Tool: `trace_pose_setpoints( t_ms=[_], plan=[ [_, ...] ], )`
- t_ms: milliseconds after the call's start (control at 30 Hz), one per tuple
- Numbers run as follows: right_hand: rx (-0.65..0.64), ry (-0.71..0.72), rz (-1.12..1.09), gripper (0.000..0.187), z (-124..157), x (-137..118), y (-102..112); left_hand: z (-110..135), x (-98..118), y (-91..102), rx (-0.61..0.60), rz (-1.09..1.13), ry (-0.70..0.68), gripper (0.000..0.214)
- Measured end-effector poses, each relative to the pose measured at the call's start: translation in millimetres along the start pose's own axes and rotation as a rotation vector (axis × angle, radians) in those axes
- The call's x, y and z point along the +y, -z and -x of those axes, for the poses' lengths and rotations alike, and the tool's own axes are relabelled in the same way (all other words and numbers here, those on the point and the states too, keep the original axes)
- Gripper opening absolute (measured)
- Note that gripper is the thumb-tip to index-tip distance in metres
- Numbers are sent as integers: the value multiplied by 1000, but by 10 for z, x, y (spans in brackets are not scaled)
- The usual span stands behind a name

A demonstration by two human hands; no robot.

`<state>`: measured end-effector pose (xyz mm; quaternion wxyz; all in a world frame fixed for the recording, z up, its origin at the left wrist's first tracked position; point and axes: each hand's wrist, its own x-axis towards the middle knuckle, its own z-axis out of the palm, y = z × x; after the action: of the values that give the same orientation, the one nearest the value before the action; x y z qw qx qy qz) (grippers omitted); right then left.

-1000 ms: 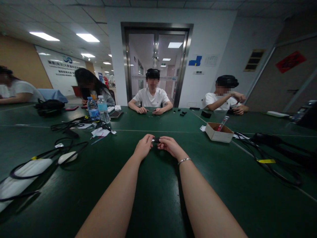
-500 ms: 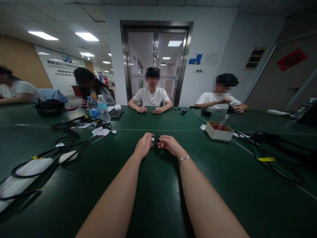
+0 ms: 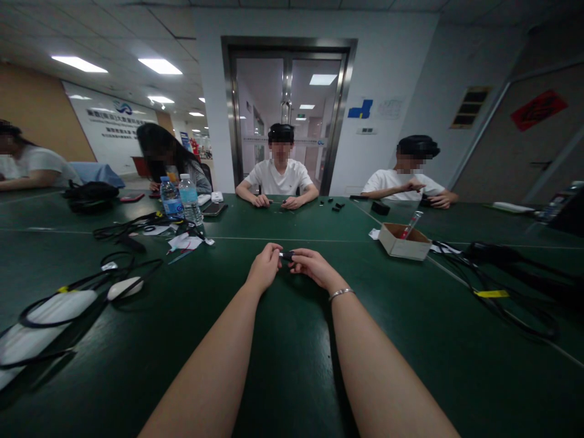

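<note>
A small black stick with a silver end (image 3: 287, 256), in size and shape like a USB flash drive, is held level between my two hands over the green table (image 3: 292, 340). My left hand (image 3: 266, 266) pinches its silver end with thumb and fingers. At the black end, my right hand (image 3: 314, 266) grips with thumb and forefinger, the other fingers curled below. My fingers hide both tips, so its exact kind is unclear. A silver bracelet (image 3: 341, 293) circles my right wrist.
An open box (image 3: 404, 248) holding a red-marked tube stands to the right, near black cables (image 3: 511, 310). On the left are water bottles (image 3: 189, 201), paper scraps (image 3: 186, 243), a white power strip (image 3: 45, 322) and a mouse (image 3: 125, 288). Several people sit across the table.
Less of the stick's silver end shows between my fingers now, and its black part reaches nearer my left fingertips. Both hands have stayed almost in place.
</note>
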<state>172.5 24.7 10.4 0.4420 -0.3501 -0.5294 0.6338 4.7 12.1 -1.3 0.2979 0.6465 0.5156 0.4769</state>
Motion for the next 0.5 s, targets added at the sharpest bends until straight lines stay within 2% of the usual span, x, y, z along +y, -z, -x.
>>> trace_pose_setpoints(
  t_ms=[133,300,367,433,500],
  plan=[
    [-54,54,232,28,-46,29,-13,-24,-9,16,54,41,-2,28],
    [95,186,863,22,-82,91,-166,-33,-67,30,22,-93,-42,27],
    [109,244,1028,20,-87,80,-279,-20,-68,31,41,-164,-49,25],
    [59,224,1109,16,-83,-1,-385,-5,-41,31,44,-157,-3,24],
    [-37,106,1150,12,-35,-186,-427,14,19,52,-42,-48,106,22]
  ],
)
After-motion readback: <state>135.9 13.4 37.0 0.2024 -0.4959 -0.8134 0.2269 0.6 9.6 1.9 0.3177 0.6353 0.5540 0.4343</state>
